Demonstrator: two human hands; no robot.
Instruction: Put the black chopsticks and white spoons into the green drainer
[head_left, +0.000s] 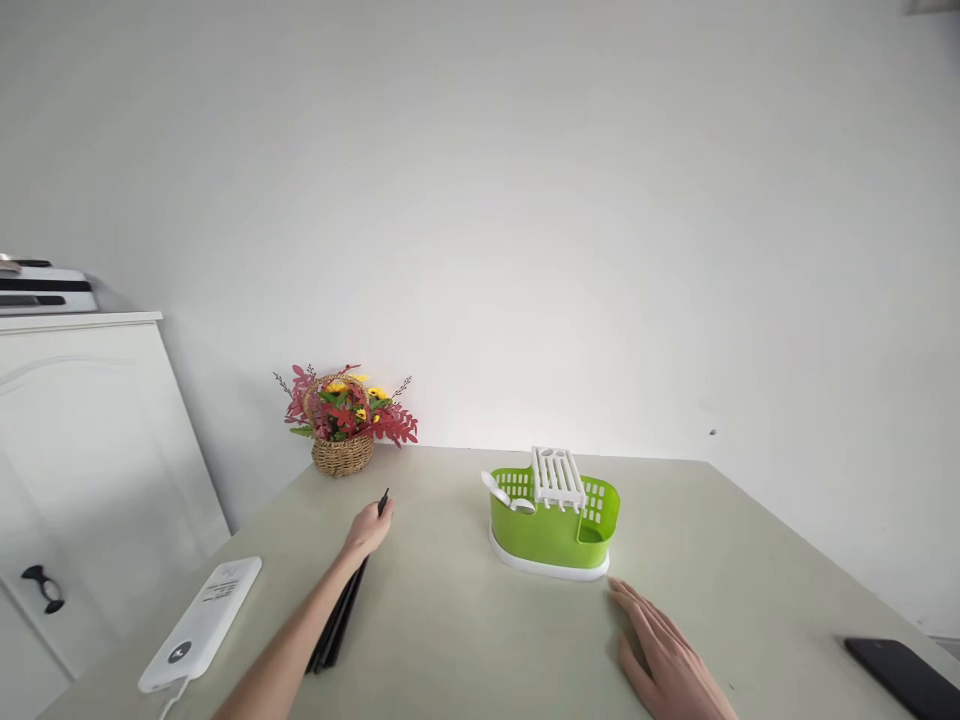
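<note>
My left hand (369,527) is wrapped round the upper part of several thin black sticks (339,625), whose tips poke out above the fist and whose thick ends point toward me. Past my right hand's fingertips stands a green basket (547,535) with a white base and a white slotted rack (557,476) across its top. Two white spoons (496,490) rest in the basket's left side. My right hand (664,645) lies flat on the table with nothing in it, its fingertips close to the basket's right front corner.
A wicker basket of red and yellow flowers (343,455) stands at the back left. On the left lies a white device (202,625) with a cable; a black phone (904,675) is at the right edge. A white cabinet (90,450) stands left of the table (465,640).
</note>
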